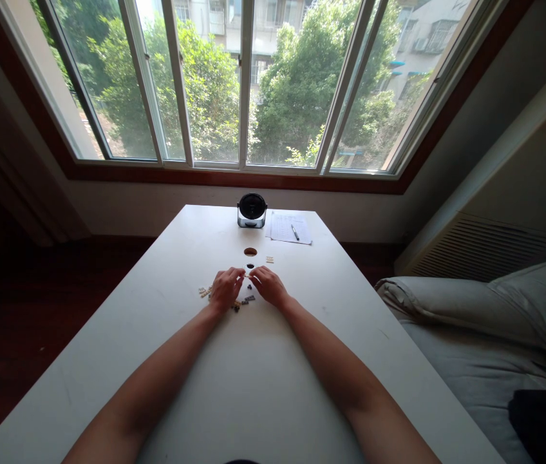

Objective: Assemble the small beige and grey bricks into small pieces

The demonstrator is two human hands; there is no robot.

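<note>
My left hand (226, 287) and my right hand (268, 285) meet over the middle of the white table, with the fingertips of both closed in a pinch. Between them shows a small pale piece (246, 276), too small to make out in detail. Below the hands lie several small dark pieces (250, 298), blocky like toy bricks. Beside my left hand are several tan and whitish pieces (203, 292), partly hidden by the hand. A flat pale-yellow piece or group of pieces (270, 260) lies beyond my right hand.
A black round device on a stand (252, 207), like a small fan, stands at the table's (196, 374) far end. To its right lie paper sheets (290, 227) with a pen (295, 232). A round hole (250, 252) is in the tabletop. A padded seat (466, 335) is at the right.
</note>
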